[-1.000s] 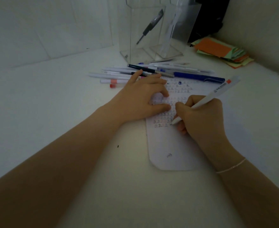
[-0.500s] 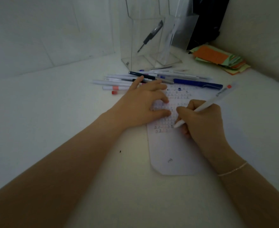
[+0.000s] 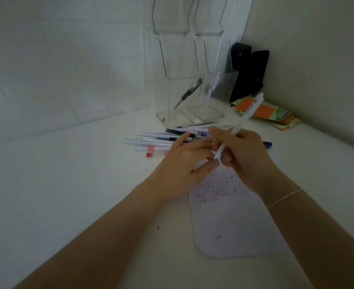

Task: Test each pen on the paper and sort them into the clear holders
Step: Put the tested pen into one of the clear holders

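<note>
My right hand [image 3: 245, 155] grips a white pen [image 3: 242, 122] with an orange mark, lifted off the paper with its tip pointing down-left. My left hand [image 3: 184, 163] rests on the top of the paper [image 3: 230, 222] with relaxed fingers, its fingertips close to the pen's tip. The paper carries rows of small scribbles. Several loose pens [image 3: 155, 140] lie in a pile behind the hands. Two clear holders stand at the back: the left holder [image 3: 172, 97] has a dark pen [image 3: 188, 92] leaning inside, the right holder [image 3: 211, 94] has a white pen.
A stack of orange and green sticky notes [image 3: 270, 115] lies at the back right by the wall. A black object [image 3: 249, 69] stands in the corner behind the holders. A blue pen [image 3: 268, 144] pokes out to the right of my right hand.
My right hand has raised the white pen off the paper and tilted it more upright. My left hand's fingers have loosened. The view has tilted up.
</note>
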